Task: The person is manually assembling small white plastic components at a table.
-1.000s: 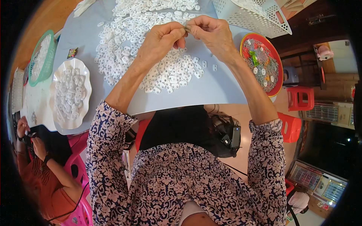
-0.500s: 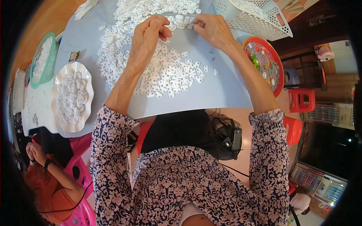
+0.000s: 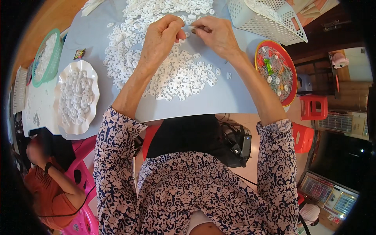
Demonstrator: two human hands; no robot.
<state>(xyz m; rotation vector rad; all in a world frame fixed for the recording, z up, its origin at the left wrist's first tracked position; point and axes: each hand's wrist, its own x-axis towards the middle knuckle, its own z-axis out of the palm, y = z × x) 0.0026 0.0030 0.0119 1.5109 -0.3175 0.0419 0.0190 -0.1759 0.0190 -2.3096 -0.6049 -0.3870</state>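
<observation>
Over a heap of small white plastic pieces with holes point(image 3: 184, 76), my two hands work close together. My left hand point(image 3: 161, 39) is closed, its fingers curled inward; whatever sits between the fingertips is hidden. A few centimetres away, my right hand point(image 3: 218, 37) pinches a small white plastic piece point(image 3: 192, 28) between thumb and forefinger. More of the same pieces point(image 3: 168, 7) are piled beyond the hands. A couple of single pieces point(image 3: 228, 75) lie apart beside my right forearm.
At left stand a scalloped white dish point(image 3: 96, 90) of white pieces and a green basket point(image 3: 58, 55). A wrapped sweet point(image 3: 79, 53) lies nearby. On the right are a white perforated basket point(image 3: 270, 29) and a red bowl point(image 3: 291, 78) of small grey parts. Another person point(image 3: 58, 188) sits lower left.
My right hand has come closer to my left, and a white piece now shows at its fingertips. My left hand stays closed. The other person's hands have moved and blur.
</observation>
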